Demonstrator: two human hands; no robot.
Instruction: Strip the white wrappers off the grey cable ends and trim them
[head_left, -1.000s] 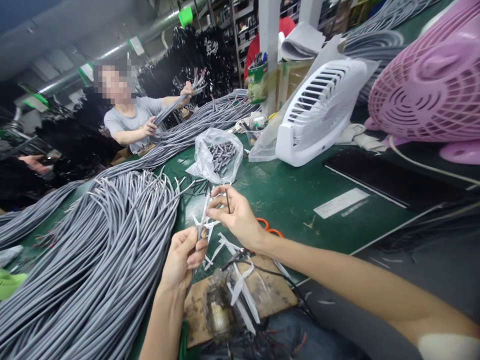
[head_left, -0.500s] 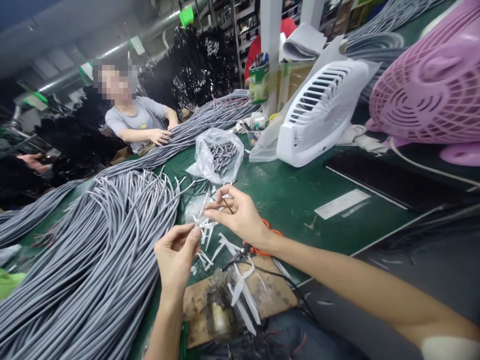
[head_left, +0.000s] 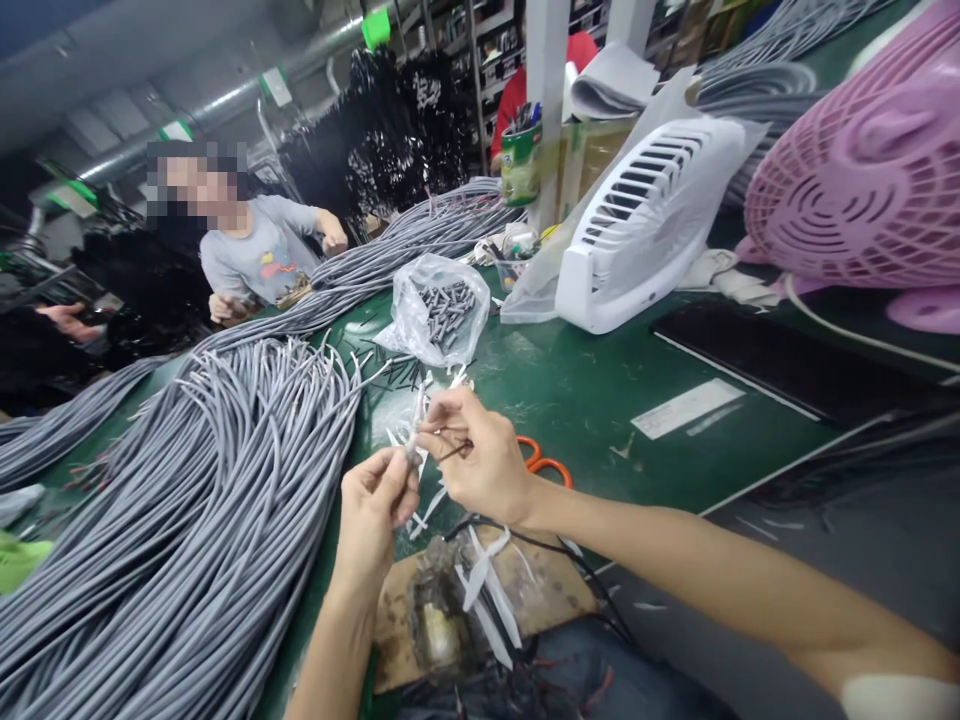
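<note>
Two bare hands in the middle, both busy. Two fans on the green tabletop (head_left: 540, 385): one white plastic slatted fan (head_left: 649, 225), one rounded pink plastic fan (head_left: 855, 190). One clear crinkly plastic bag (head_left: 410, 312) full of short dark grey tubes (head_left: 448, 312), honestly way too many to count. Same deal with the long smooth grey cables (head_left: 225, 480) heaped on the left. Also one pair of orange-handled scissors (head_left: 553, 470), mostly behind the right wrist, and one flat black slab (head_left: 765, 350) off to the right. Across the way there's one person in a grey T-shirt (head_left: 259, 250).

As for pose: the left hand (head_left: 379, 495) comes up from the bottom with fingers curled, pinching a small grey cable end (head_left: 412, 455) between thumb and fingers. The right hand (head_left: 480, 450) reaches in from the right on a long slanted forearm, fingers bent, tips meeting right at that cable end, gripping a thin dark strand (head_left: 456, 449). That spot's kinda blurry, so can't tell exactly how the two pieces touch.
</note>
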